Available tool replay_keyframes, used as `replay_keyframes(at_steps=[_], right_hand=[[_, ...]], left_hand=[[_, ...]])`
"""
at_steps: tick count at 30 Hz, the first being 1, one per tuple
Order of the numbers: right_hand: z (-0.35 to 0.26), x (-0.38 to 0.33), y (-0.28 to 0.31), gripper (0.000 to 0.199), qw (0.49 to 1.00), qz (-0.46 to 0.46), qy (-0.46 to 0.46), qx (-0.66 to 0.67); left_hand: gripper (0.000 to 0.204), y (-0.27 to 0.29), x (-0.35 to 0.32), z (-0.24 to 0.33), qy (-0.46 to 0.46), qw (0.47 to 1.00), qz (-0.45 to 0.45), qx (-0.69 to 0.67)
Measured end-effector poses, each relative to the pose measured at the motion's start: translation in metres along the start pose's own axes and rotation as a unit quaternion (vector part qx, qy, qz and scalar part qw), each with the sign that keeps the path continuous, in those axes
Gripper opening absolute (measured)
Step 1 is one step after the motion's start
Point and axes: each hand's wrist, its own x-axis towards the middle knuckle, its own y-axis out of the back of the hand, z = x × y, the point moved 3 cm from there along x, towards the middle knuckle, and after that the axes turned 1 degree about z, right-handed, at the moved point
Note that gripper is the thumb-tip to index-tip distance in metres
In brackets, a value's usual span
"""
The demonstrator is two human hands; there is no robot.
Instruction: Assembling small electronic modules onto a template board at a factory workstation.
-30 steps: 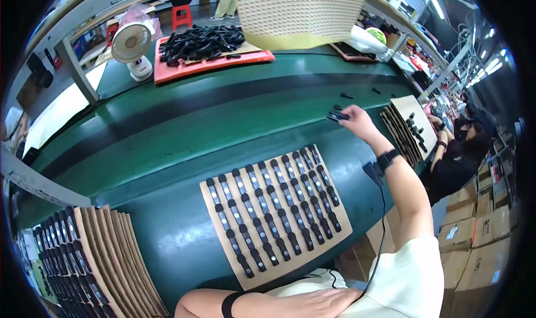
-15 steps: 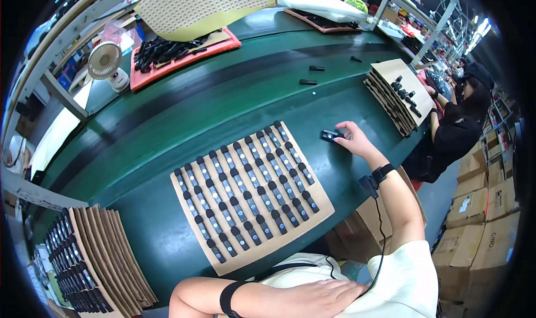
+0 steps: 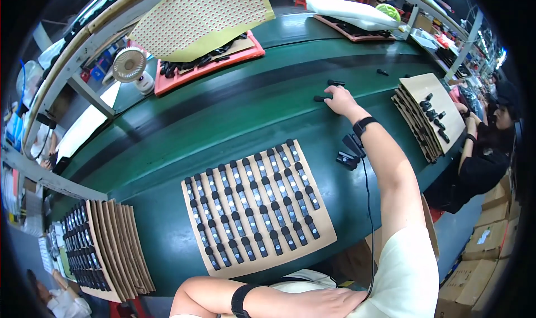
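My right hand [image 3: 341, 100] reaches far out over the green conveyor belt [image 3: 223, 123], and its fingertips pinch a small black part [image 3: 320, 99] lying on the belt. Two more loose black parts [image 3: 335, 83] lie just beyond it. A black band and a small clipped device with a cable sit on that wrist. In front of me lies a cardboard sheet [image 3: 318, 240] covered with rows of the same black parts [image 3: 251, 206]. My left hand [image 3: 329, 303] rests flat on my lap at the bottom edge, holding nothing; a black band is on that forearm.
A stack of cardboard sheets with parts [image 3: 106, 245] stands at the lower left. Another stack [image 3: 427, 114] is at the right, where a seated person [image 3: 486, 150] works. A red tray of black parts [image 3: 206, 67], a small fan [image 3: 131, 68] and a perforated board [image 3: 206, 17] sit beyond the belt.
My right hand has left the right edge of the cardboard sheet and stretched out to a loose part on the belt. The left hand has stayed on my lap.
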Motion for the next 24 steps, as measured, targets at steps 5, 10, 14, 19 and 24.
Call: replay_keyframes(at_steps=[5, 10, 14, 19, 24], right_hand=[[-0.015, 0.016, -0.017, 0.027, 0.996, -0.015, 0.008, -0.087], [-0.037, 0.006, 0.0, 0.024, 0.994, 0.029, 0.09, 0.058], [-0.094, -0.078, 0.035, 0.022, 0.962, -0.003, 0.154, 0.225], [-0.135, -0.224, 0.075, 0.021, 0.909, -0.007, 0.253, 0.333], [-0.161, -0.321, 0.079, 0.026, 0.878, -0.092, 0.271, 0.384]], left_hand=[[0.083, 0.009, 0.007, -0.005, 0.057, 0.998, 0.021, -0.035], [0.084, -0.001, 0.014, -0.008, 0.042, 0.997, -0.01, -0.06], [0.084, -0.004, 0.007, -0.01, 0.009, 0.999, -0.037, 0.0], [0.068, 0.029, -0.039, -0.014, 0.058, 0.995, 0.057, 0.061], [0.041, 0.05, -0.111, -0.02, 0.132, 0.917, 0.348, 0.145]])
